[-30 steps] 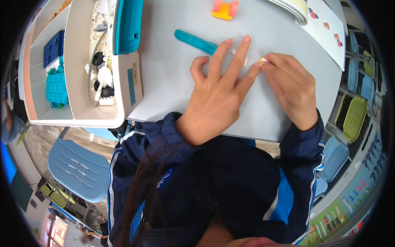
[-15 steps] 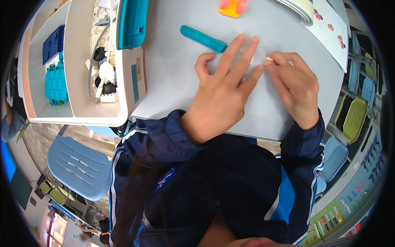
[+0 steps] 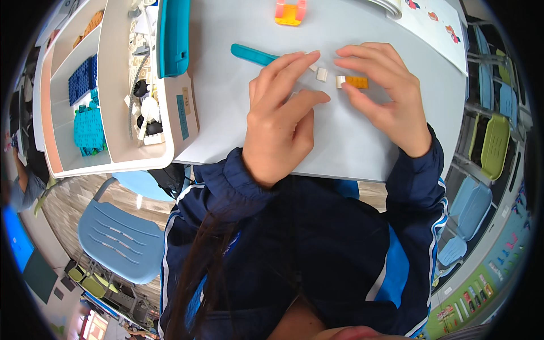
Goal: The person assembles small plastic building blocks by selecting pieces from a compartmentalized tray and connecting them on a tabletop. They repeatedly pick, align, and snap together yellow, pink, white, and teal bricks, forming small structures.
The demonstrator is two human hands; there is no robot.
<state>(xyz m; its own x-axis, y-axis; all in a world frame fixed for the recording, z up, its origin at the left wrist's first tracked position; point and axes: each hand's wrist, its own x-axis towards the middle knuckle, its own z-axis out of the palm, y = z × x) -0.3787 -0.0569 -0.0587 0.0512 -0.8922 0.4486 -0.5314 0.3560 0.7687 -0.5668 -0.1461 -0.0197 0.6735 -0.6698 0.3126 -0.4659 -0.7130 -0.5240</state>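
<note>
Wears a dark navy jacket [image 3: 317, 243] with gathered cuffs [image 3: 237, 170] around both wrists. Carries white stripes [image 3: 165, 272] along the outer edges of the sleeves [image 3: 418, 170], and a bright blue, white-bordered panel [image 3: 394, 263] on the right chest. Shows a small blue-and-white patch [image 3: 232, 243] at the left chest, mostly hidden behind long, loose hair [image 3: 192, 272].

On the table [image 3: 218, 127], bricks [image 3: 322, 75] lie right of the divided tray [image 3: 169, 122].

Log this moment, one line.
left hand: open | right hand: open, at orange brick, contact unclear | square white piece: between hands
</note>
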